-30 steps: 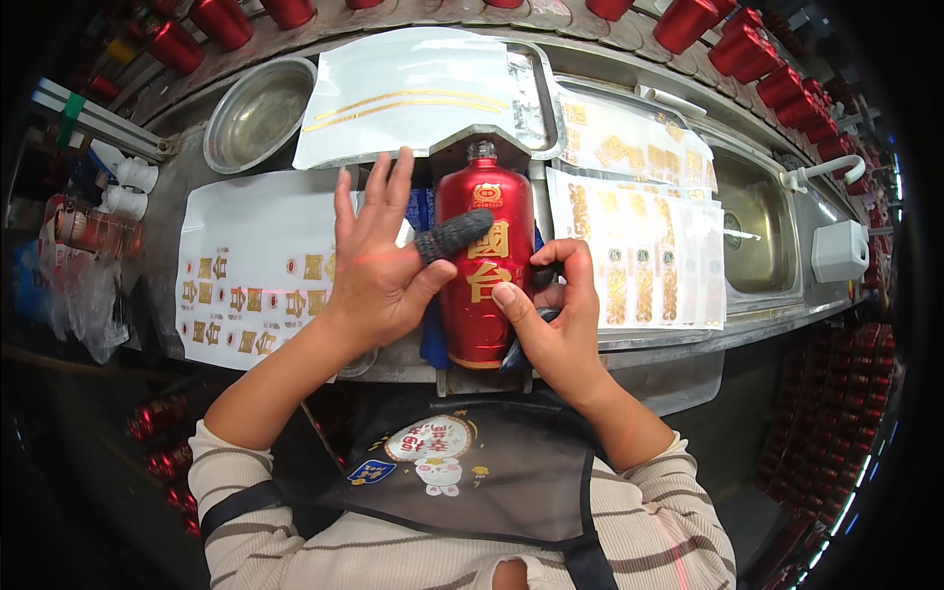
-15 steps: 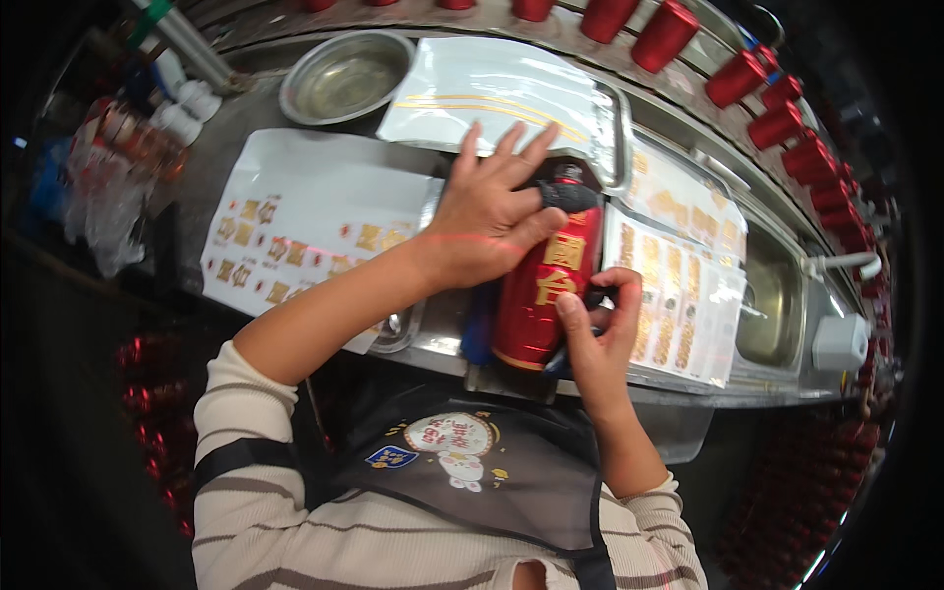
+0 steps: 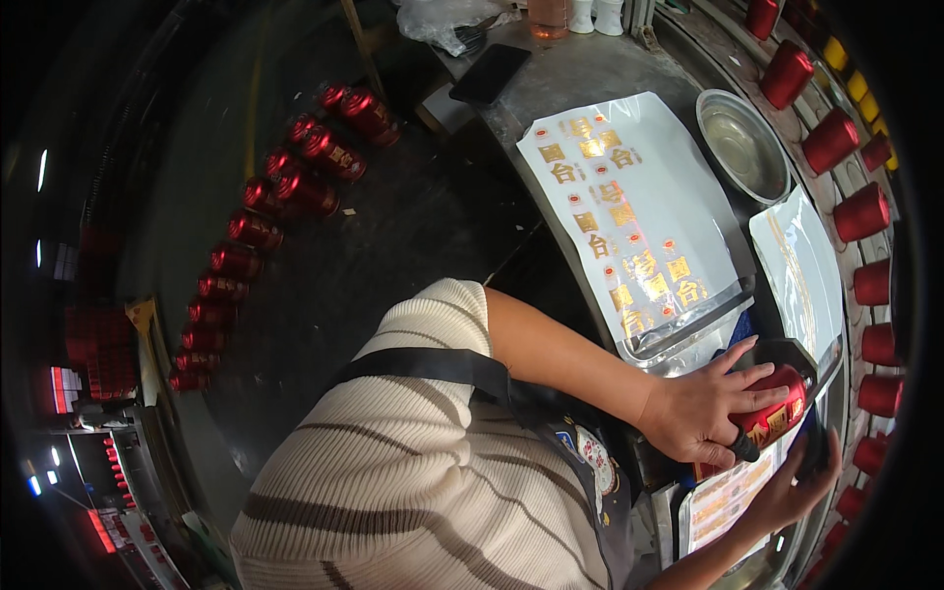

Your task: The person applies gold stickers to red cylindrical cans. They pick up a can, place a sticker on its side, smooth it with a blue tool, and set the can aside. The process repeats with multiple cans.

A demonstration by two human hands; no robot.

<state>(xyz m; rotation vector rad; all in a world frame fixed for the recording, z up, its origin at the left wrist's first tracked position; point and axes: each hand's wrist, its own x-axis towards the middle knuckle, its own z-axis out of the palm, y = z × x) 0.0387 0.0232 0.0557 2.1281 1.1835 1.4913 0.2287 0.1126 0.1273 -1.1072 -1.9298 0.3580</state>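
A red bottle (image 3: pixel 784 382) with gold characters lies at the lower right, its dark surroundings partly hiding what supports it. Across it reaches my left hand (image 3: pixel 703 411), fingers spread over the red side and thumb bent. A small black piece (image 3: pixel 745 446) shows at that thumb; whether it is worn or held is unclear. Beside the bottle's right side my right hand (image 3: pixel 798 484) has its fingers apart and curved. A sheet of gold and red decals (image 3: pixel 678 167) lies on a metal tray (image 3: pixel 678 339) left of the bottle. Under my hands shows another printed sheet (image 3: pixel 728 506).
A metal bowl (image 3: pixel 742 147) holding clear liquid stands beyond the decals, near a white sheet (image 3: pixel 801 270) with gold lines. A black phone (image 3: pixel 492 74) lies at the counter's edge. Red bottles stand on the floor (image 3: pixel 320 157) and red containers line the right (image 3: pixel 860 211).
My view has swung left, bringing the floor bottles into sight. My left hand stays on the red bottle but its fingers have shifted. My right hand's fingers have opened away from the label.
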